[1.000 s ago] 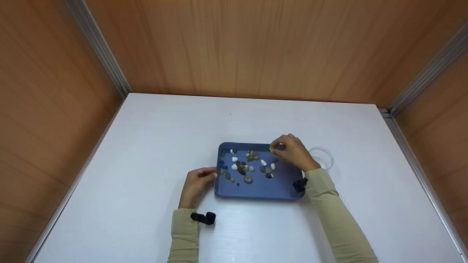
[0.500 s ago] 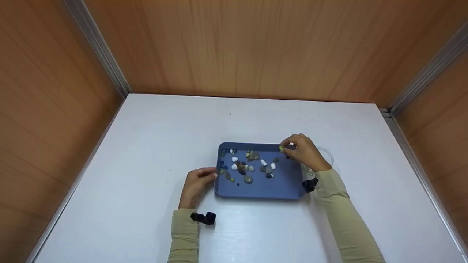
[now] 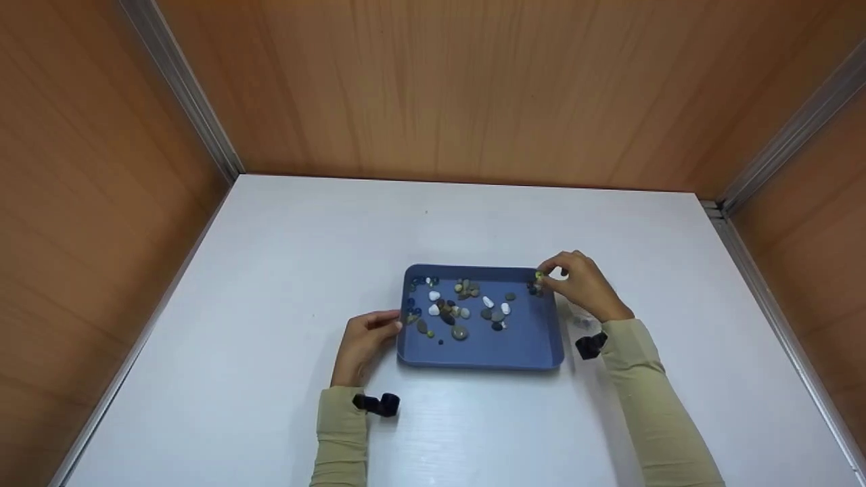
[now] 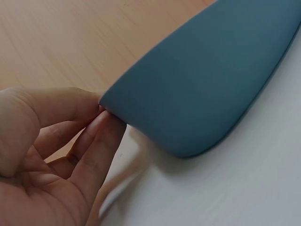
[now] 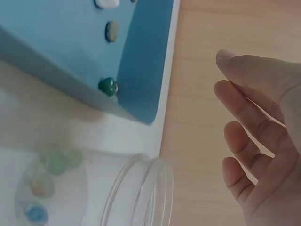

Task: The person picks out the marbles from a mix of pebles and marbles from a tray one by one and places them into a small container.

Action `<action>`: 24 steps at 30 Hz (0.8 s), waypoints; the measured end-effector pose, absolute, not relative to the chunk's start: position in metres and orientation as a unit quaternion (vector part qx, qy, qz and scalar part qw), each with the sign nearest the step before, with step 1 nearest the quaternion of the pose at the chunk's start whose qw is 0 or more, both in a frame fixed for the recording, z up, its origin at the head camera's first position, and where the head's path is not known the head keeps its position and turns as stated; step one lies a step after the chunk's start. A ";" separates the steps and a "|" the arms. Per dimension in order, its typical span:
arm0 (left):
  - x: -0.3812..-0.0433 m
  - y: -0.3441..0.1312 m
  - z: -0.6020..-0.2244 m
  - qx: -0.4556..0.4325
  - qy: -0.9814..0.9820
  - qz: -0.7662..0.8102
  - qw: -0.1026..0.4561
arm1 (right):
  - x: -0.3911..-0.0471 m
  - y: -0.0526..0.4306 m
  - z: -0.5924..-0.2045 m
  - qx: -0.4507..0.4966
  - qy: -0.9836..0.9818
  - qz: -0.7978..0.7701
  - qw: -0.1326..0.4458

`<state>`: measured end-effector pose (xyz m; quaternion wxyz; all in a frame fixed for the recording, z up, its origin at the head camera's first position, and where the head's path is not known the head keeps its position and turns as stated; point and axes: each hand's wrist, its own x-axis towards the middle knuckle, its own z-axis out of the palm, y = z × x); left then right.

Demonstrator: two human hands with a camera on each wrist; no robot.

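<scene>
A blue tray holds several small pebbles and glass stones. My left hand is at its left side. In the left wrist view, thumb and fingers grip the edge of the tray wall. My right hand hovers at the far right corner, where a yellow-green bead shows at the thumb and index fingertips. In the right wrist view this hand has a small gap between thumb and index finger, so I cannot tell whether the bead is held. A glossy green stone lies inside that corner.
A clear jar lies on its side beside the tray's right wall, with a few coloured stones inside. White pebbles, grey pebbles and dark blue glass stones are spread in the tray. Wooden panels wall in the white table.
My right hand has moved right along the tray's far edge to the corner, the yellow-green bead travelling at its fingertips. My left hand and the tray have stayed put.
</scene>
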<state>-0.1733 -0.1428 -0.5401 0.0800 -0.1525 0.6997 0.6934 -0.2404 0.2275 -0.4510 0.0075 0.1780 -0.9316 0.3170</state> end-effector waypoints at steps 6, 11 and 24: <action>-0.173 -0.143 -0.540 -0.152 0.698 0.695 0.078 | -0.238 0.241 -0.453 0.167 -0.936 0.311 0.009; -0.173 -0.143 -0.541 -0.154 0.702 0.691 0.079 | -0.236 0.250 -0.453 0.160 -0.938 0.308 0.013; -0.175 -0.144 -0.543 -0.158 0.694 0.697 0.085 | -0.230 0.269 -0.459 0.151 -0.937 0.312 0.035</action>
